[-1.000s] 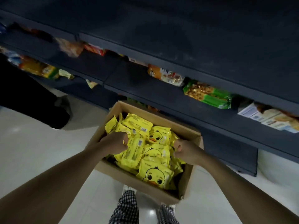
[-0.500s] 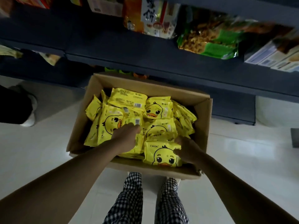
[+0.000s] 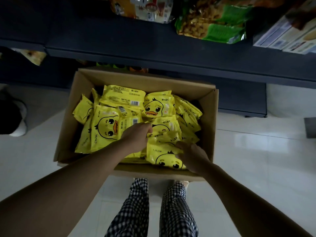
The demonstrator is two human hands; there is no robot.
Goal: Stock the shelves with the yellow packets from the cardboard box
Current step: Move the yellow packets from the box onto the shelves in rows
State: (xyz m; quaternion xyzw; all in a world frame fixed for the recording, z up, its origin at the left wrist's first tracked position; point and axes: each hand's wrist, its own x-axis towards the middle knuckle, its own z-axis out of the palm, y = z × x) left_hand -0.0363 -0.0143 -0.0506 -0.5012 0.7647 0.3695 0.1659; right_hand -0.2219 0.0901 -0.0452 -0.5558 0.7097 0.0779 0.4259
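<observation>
In the open brown cardboard box [image 3: 207,127], the left hand [image 3: 136,135] has its grip curled closed on a glossy yellow duck-printed packet [image 3: 164,132] lying just right of it, long axis crosswise; the right hand [image 3: 191,154] rests open-fingered on the nearest packet [image 3: 162,157].

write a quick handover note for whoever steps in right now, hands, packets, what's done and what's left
Left hand: inside the cardboard box, fingers curled over a yellow packet in the middle of the pile; whether it is gripped I cannot tell.
Right hand: laid on the yellow packet with the duck face at the box's near right corner, nothing lifted.
Yellow packets: all in view lie loose in the box, which sits on the floor in front of the dark shelves.
Done: no yellow packet seen on the shelves.
Left: lift packets out and stock them.
</observation>
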